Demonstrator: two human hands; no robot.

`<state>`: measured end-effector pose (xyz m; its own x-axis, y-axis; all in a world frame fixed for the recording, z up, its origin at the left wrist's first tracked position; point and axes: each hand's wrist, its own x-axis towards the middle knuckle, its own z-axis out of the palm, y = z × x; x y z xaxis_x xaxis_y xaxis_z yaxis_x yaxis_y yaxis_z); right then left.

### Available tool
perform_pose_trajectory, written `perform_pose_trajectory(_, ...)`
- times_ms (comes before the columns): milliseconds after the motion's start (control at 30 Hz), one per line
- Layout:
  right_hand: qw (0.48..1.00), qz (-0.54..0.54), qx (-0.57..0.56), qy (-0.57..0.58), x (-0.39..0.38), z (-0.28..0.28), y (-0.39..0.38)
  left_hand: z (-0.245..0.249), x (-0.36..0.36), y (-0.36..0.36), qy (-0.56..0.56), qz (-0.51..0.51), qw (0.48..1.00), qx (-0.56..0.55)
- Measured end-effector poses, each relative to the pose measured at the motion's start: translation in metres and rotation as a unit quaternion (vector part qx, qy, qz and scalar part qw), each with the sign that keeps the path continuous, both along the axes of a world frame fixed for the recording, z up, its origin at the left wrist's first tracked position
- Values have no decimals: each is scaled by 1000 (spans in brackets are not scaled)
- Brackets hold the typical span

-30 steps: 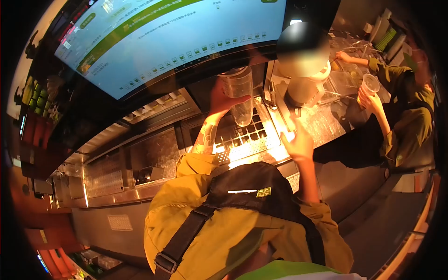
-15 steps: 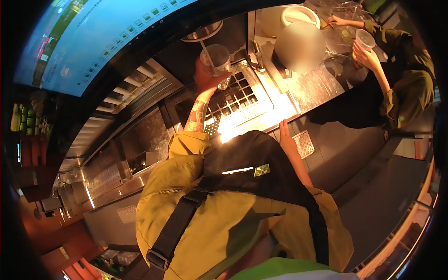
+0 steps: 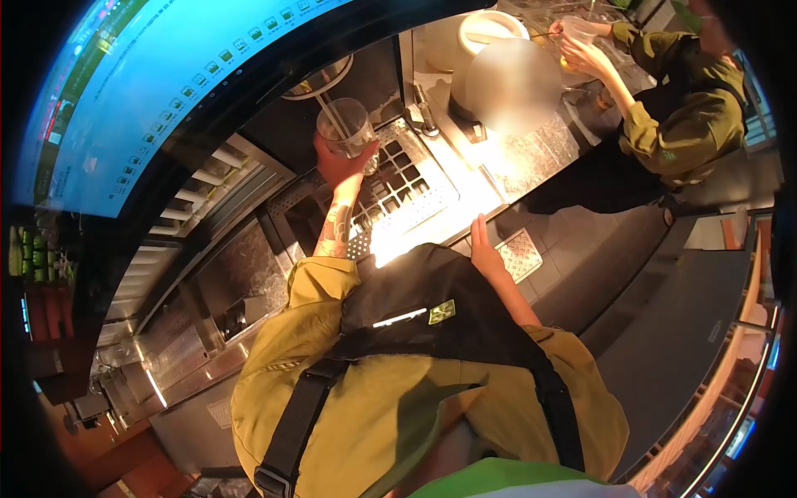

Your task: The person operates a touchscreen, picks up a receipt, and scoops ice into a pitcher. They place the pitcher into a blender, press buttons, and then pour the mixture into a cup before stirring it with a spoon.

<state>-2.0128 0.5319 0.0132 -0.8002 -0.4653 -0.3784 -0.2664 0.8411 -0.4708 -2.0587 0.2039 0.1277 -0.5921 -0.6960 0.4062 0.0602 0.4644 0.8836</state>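
Note:
My left hand (image 3: 339, 166) is wrapped round a clear plastic cup (image 3: 355, 131), held tilted over a metal grid (image 3: 407, 173) set into the counter. A pale thin line, like a stream or a tube, runs down into the cup from a round metal dispenser (image 3: 320, 81) above it. The cup looks mostly clear inside. My right hand (image 3: 490, 259) hangs low at the front edge of the counter, fingers stretched out, with nothing in it.
A large lit screen (image 3: 166, 91) overhangs the upper left. A white-lidded container (image 3: 496, 30) stands behind a blurred round patch. At the right a co-worker (image 3: 689, 124) holds a clear cup (image 3: 581, 29) and a thin stick. A brightly lit steel counter (image 3: 540, 158) lies between us.
The view has shifted, so the counter sits further left. My left hand keeps its grip on the cup under the dispenser. The co-worker's hands have come together at their cup.

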Motion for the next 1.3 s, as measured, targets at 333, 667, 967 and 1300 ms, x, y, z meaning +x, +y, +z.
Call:
perform_pose_trajectory(333, 1000, -9, 2, 1, 3, 4, 0, 1, 2, 3, 4, -1, 1000, -2)
perform_pose_trajectory(667, 1000, -18, 17, -11, 2, 10, -5, -6, -1, 1, -7, 7, 1000, 11)
perform_pose_trajectory(967, 999, 4, 39, -21, 3, 12, -3, -19, -6, -2, 17, 5, 1000, -12)
perform_pose_trajectory(1300, 996, 2, 73, -46, 5, 21, -8, -13, -10, 1, 43, -32, 999, 1)
